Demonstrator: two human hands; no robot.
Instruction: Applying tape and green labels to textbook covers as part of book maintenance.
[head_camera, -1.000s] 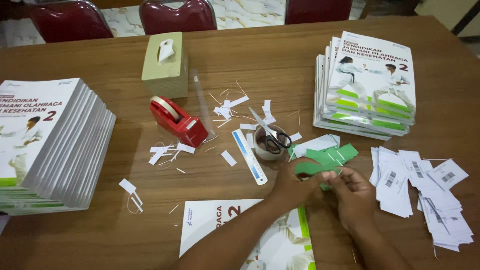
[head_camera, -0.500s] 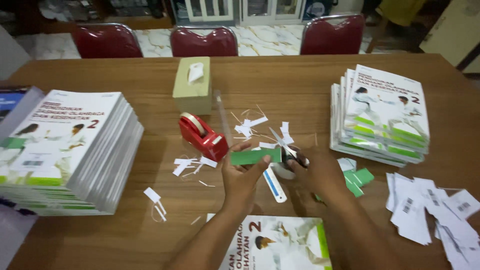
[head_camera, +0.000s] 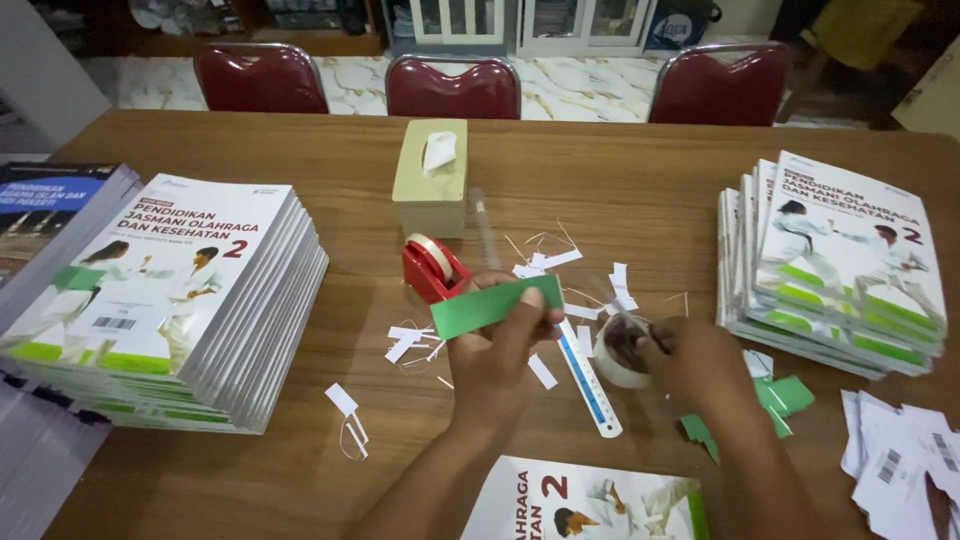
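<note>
Left hand (head_camera: 505, 350) pinches the green paper strip (head_camera: 495, 306) w/ fingers closed; keep it flat. Right hand (head_camera: 690, 365), at 3 o'clock, fingers curled on the tape roll (head_camera: 618, 352): pull slowly.

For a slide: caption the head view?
Left hand holds a green slip; right hand reaches a tape roll between book stacks.
</note>
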